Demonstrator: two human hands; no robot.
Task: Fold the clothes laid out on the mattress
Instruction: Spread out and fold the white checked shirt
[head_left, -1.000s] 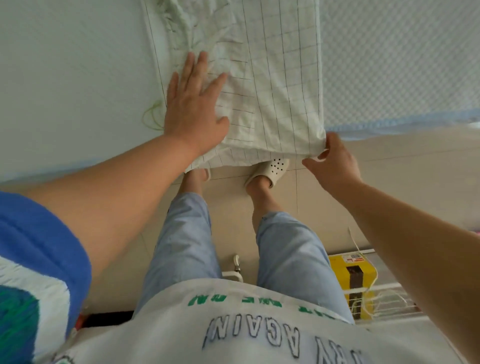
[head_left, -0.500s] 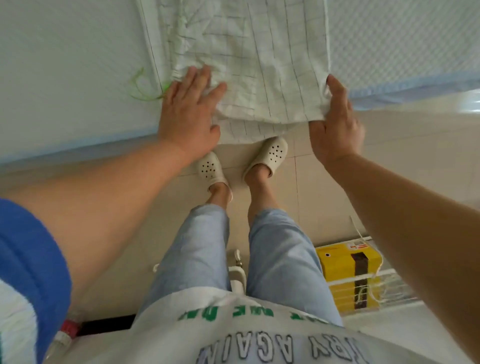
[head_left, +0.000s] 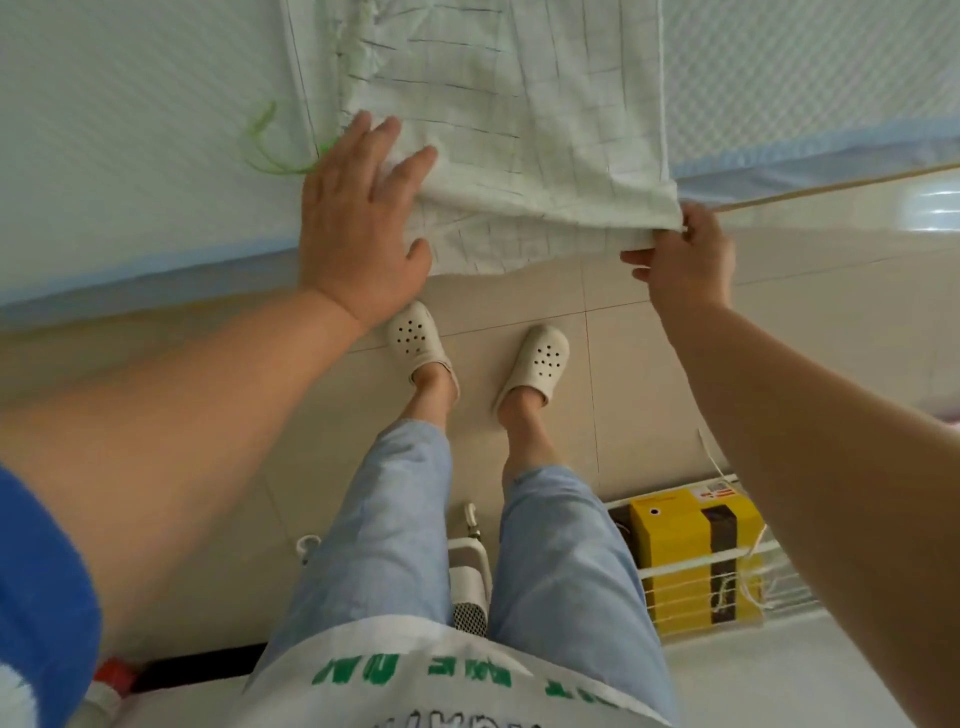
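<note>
left hand flat, fingers straight, pressed on checked cloth at 11 o'clock | right hand pinched cloth's corner at 1 o'clock | mattress underneath

Mattress; checked garment on it

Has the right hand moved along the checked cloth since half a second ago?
Yes. The right hand has dropped from the cloth's side edge to its lower corner, which it now pinches, hanging past the mattress edge.
</note>
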